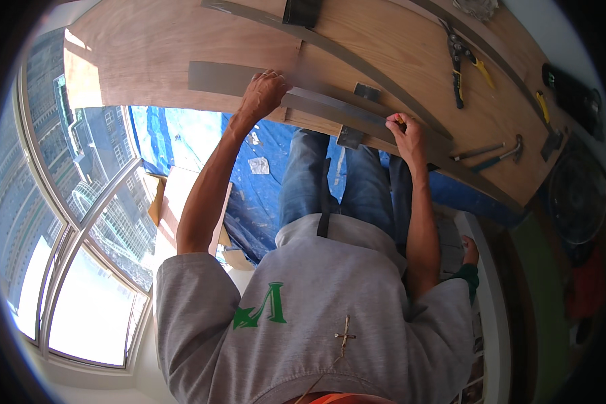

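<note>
A long grey strip lies along the near edge of the plywood board. My left hand is closed at the strip's upper edge, fingers curled onto it. On the right, my right hand pinches a small dark and orange object, too small to name, against the strip. Dark metal plates stick out at the near edge, with another just beyond the strip. A second curved strip lies farther back on the board.
Yellow-black snips, a hammer and a yellow-handled tool lie on the board at right. Blue sheeting covers the floor. A window is at left. Another person's hand, in a green sleeve, shows at lower right.
</note>
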`<act>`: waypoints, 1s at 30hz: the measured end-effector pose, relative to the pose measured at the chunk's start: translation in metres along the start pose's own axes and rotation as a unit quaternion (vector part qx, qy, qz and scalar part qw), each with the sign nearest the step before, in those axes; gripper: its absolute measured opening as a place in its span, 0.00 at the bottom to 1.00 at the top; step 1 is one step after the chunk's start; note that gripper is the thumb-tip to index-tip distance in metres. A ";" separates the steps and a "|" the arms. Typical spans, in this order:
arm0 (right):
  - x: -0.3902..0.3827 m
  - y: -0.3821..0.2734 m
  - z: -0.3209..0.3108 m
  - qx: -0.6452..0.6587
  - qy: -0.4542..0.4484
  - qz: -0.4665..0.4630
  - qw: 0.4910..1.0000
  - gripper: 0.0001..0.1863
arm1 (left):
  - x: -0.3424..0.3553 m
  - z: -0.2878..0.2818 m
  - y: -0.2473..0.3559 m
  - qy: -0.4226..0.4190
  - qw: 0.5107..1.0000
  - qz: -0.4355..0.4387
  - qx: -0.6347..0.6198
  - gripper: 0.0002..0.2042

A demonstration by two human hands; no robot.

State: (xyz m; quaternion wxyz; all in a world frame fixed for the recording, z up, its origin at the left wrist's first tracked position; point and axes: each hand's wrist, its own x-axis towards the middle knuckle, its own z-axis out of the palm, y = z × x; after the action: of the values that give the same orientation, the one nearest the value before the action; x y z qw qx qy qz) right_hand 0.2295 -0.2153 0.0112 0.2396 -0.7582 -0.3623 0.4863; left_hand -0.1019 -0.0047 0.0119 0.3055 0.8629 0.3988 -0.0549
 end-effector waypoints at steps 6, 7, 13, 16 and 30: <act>0.000 0.013 -0.012 -0.021 0.040 -0.011 0.999 0.10 | 0.008 0.011 0.005 0.099 0.995 0.001 0.020 0.07; 0.000 0.013 -0.012 -0.034 0.052 -0.017 0.998 0.10 | 0.007 0.010 0.003 0.135 0.990 -0.006 0.030 0.07; 0.003 0.015 -0.007 -0.033 0.094 -0.037 0.994 0.08 | -0.007 -0.007 -0.024 0.108 0.975 -0.170 -0.089 0.10; 0.004 0.016 -0.004 -0.072 0.135 -0.082 0.985 0.07 | -0.012 0.002 -0.030 0.101 0.972 -0.172 -0.122 0.11; 0.005 0.015 0.010 -0.105 0.156 -0.077 0.979 0.10 | -0.008 0.015 -0.027 0.116 0.973 -0.141 -0.143 0.10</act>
State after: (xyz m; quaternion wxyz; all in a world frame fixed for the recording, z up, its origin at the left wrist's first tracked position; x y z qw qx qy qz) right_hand 0.2262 -0.2205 -0.0061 0.2488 -0.8153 -0.4271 0.3017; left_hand -0.1246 -0.0047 -0.0104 0.3663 0.7458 0.5532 0.0608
